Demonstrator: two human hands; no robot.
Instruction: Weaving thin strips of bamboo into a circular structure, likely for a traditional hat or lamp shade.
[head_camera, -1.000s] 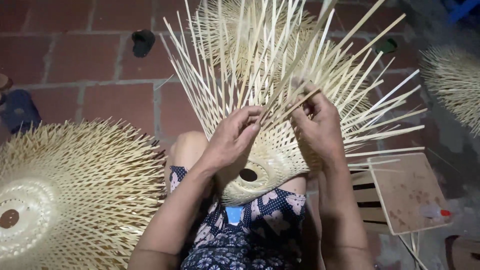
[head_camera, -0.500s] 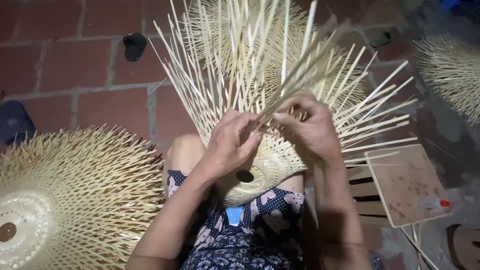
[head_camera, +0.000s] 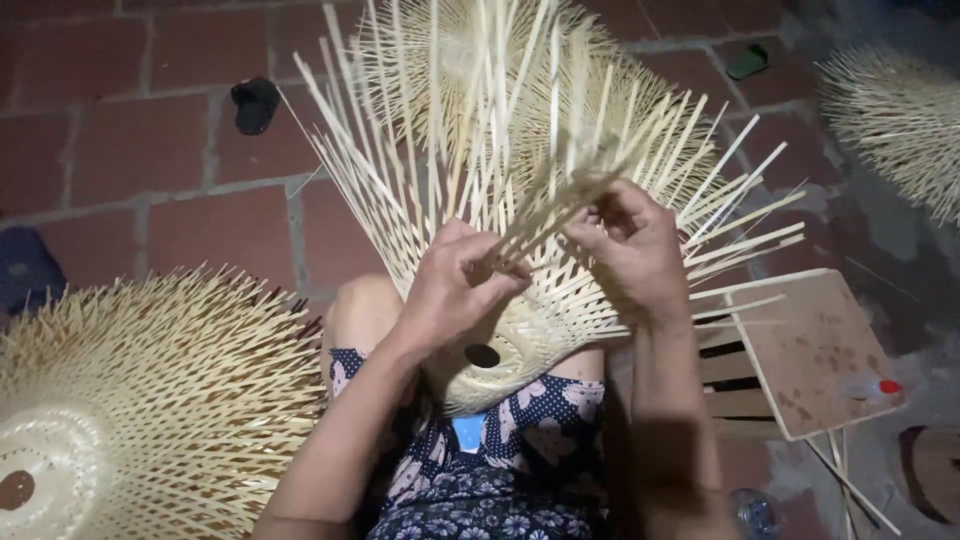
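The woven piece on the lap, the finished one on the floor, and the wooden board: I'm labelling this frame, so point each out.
woven piece (head_camera: 520, 345), head view, woven centre near its hole.
finished one (head_camera: 150, 400), head view, woven body.
wooden board (head_camera: 810, 350), head view, flat top.

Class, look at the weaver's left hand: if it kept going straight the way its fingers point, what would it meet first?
The left hand points up and right. It would most likely meet first the bundle of bamboo strips it already pinches, then the right hand just beyond. Depth is hard to judge from above.
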